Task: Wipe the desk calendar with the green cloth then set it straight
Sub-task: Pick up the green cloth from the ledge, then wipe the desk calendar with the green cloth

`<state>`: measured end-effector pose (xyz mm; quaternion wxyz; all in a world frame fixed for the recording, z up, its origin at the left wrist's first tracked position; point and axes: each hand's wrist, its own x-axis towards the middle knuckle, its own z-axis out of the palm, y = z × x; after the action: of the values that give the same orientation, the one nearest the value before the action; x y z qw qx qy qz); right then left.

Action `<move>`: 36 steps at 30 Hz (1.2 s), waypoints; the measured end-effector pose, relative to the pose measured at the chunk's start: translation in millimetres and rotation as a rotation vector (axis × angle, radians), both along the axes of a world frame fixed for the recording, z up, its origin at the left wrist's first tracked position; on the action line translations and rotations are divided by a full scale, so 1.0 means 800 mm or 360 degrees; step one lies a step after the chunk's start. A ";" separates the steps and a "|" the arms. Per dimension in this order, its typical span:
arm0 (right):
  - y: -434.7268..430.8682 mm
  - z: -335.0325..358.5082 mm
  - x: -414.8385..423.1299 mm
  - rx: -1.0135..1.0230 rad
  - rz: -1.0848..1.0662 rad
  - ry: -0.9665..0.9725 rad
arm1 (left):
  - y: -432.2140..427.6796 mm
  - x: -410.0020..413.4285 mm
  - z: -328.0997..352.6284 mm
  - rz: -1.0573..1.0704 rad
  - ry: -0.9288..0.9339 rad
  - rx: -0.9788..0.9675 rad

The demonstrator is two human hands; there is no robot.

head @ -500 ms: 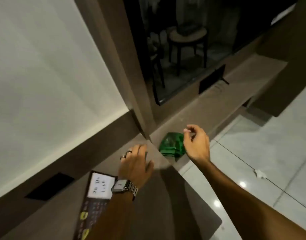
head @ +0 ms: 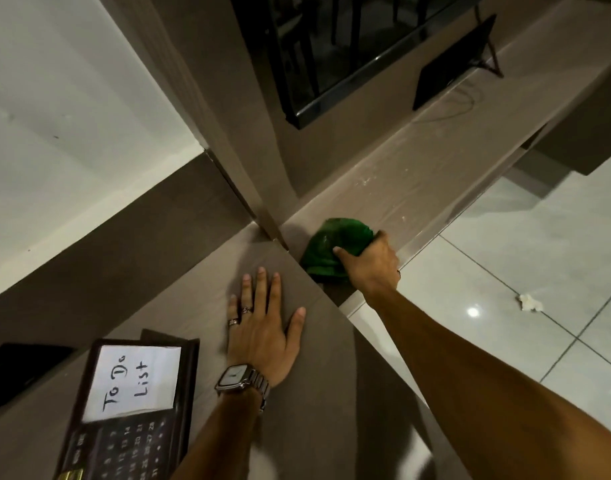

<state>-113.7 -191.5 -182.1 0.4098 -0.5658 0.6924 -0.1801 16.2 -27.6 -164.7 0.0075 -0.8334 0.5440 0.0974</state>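
Cloth first: our right hand (head: 369, 263) has its grip pinched onto the green cloth (head: 331, 247), thumb on top and fingers curled over the far edge, on the lower ledge (head: 418, 188) just past the corner of the desk (head: 200, 299). We judge the cloth soft, light and limp; it will bunch in the grip wherever we take it, so a handful from the middle of the heap serves best and leaves a pad for wiping. Our left hand (head: 262, 323) lies flat on the desk, fingers spread, holding nothing, a watch (head: 236, 375) on the wrist.

Well back from the grip, toward us and past the left hand, stands the desk calendar (head: 130, 410), dark, with a white "To Do List" note on its face and a date grid beneath. We judge it a light, stiff card stand that will slide or tip under a firm wipe; steadying its upper edge with the free hand looks wise.

Beyond the grip the ledge shows pale smears and specks. To its right, glossy floor tiles (head: 539, 237) carry a scrap of paper (head: 529, 302). A dark screen (head: 349, 46) hangs above the ledge.
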 end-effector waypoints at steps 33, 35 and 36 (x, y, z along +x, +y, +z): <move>0.364 0.129 0.061 -0.0676 0.1105 -0.0687 | 0.298 0.074 0.185 0.0391 0.0421 -0.0209; 0.394 0.118 0.069 -0.0788 0.1347 -0.0561 | 0.312 0.070 0.174 0.0365 0.0484 -0.0116; 0.408 0.113 0.071 -0.0813 0.1446 -0.0496 | 0.315 0.067 0.170 0.0372 0.0559 -0.0110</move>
<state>-57.0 134.5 -91.7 0.3935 -0.8563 0.2435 -0.2292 70.2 224.4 -28.8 -0.1272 -0.8607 0.4397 0.2228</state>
